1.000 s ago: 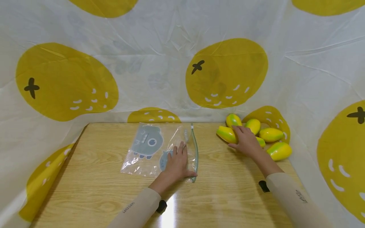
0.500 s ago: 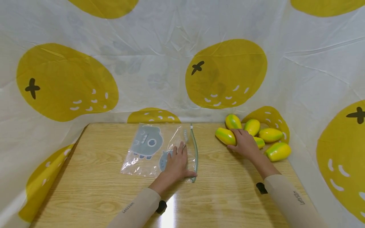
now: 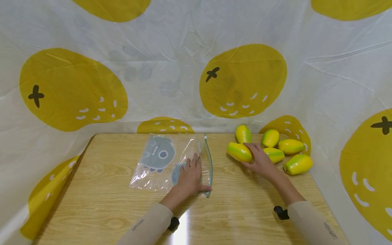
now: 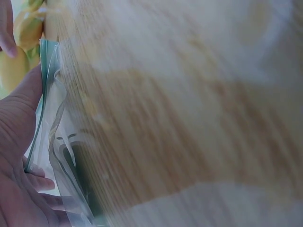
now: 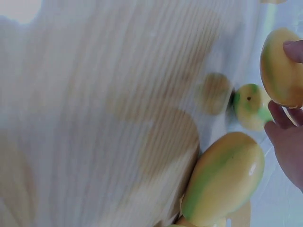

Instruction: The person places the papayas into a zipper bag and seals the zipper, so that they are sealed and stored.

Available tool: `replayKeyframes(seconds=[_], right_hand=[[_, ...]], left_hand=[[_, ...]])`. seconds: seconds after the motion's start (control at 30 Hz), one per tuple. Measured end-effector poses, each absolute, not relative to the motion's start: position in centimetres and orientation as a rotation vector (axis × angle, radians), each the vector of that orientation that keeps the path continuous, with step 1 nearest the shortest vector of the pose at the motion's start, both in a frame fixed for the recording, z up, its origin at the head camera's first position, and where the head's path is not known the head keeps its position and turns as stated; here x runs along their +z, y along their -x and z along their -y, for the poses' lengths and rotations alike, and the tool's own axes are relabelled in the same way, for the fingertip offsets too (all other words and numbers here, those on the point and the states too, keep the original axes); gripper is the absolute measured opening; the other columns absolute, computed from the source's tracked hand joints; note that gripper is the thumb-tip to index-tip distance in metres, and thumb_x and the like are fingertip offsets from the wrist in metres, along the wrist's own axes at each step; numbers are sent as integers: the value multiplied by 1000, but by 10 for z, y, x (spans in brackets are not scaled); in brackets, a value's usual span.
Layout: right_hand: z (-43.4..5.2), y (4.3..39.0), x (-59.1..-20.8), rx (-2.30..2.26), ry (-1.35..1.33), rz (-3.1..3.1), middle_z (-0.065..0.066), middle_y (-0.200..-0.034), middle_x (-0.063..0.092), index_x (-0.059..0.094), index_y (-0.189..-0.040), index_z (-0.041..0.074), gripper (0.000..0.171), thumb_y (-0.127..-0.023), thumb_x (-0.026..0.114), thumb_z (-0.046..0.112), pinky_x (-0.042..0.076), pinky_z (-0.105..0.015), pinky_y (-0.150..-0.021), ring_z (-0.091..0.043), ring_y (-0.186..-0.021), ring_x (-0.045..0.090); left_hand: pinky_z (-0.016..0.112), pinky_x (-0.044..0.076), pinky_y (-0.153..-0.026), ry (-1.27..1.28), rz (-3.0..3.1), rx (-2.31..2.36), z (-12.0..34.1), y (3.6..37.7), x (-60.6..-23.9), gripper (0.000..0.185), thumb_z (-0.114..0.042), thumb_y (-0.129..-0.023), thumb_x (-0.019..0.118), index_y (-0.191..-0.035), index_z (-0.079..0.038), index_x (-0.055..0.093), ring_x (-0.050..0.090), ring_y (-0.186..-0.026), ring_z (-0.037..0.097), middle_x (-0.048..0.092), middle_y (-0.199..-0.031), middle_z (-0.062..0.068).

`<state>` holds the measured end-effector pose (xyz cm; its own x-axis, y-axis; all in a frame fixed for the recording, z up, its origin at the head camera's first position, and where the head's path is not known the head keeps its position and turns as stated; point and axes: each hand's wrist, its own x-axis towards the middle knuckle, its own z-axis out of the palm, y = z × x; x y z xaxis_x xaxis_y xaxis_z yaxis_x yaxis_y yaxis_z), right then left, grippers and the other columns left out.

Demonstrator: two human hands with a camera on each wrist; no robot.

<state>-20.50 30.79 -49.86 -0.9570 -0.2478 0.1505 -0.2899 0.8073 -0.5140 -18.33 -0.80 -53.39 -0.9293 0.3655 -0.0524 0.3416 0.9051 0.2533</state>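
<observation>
A clear, shiny bag (image 3: 182, 146) lies on the wood-grain tabletop (image 3: 107, 211). Behind the bag hangs a creased white sheet (image 3: 171, 81) with big yellow shapes on it. A blue-gray monster (image 3: 159, 153) with one round eye is printed on the bag's left part. The left hand (image 3: 190, 175) rests on the bag's right part, fingers out straight. Its thumb is by the green strip (image 3: 211, 166) on the bag's right edge. Only the left wrist view shows some of those fingers through the wrinkly plastic.

Right of the bag and apart from it, the right hand (image 3: 260, 161) grips a smooth, egg-shaped yellow and green fruit (image 3: 239, 152). The right wrist view shows the thumb (image 5: 293, 49) on its skin. Farther right of the bag are five more fruits (image 3: 291, 146), just as glossy.
</observation>
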Motion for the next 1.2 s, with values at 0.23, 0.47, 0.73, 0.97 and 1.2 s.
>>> replayKeyframes(seconds=[0.23,0.47,0.73,0.97,1.2], right_hand=[[-296,192,-503,1008,-462,2867,-29,-142,43,42,-154,2,78,-87,82,10,39,-68,-109,-48,-131,46],[-278,182,-505,1085,-583,2870,-25,-146,43,39,-156,3,79,-90,81,14,41,-65,-110,-44,-134,48],[-253,181,-504,1105,-664,2854,-19,-148,47,41,-155,7,79,-89,83,22,43,-61,-112,-38,-135,51],[-244,180,-496,1081,-667,2833,-17,-148,49,42,-155,8,79,-89,83,21,49,-56,-106,-36,-133,53],[-234,187,-492,1064,-689,2842,-17,-150,50,43,-154,5,79,-88,84,19,43,-60,-113,-37,-136,51]], left_hand=[[68,36,-114,-549,-2974,375,7,184,-535,143,-77,-60,84,-163,-2,21,29,-152,47,15,-173,16],[68,35,-116,-527,-2965,395,8,183,-535,143,-76,-60,85,-164,-3,20,28,-153,47,13,-173,15],[69,35,-115,-530,-2966,415,7,183,-535,141,-75,-60,86,-164,-3,21,28,-153,48,12,-173,16],[68,36,-114,-526,-2968,388,6,183,-533,141,-75,-61,85,-163,-1,22,31,-151,48,13,-173,16],[67,36,-115,-510,-2960,370,7,182,-531,141,-75,-61,85,-164,-3,21,30,-152,47,13,-173,15]])
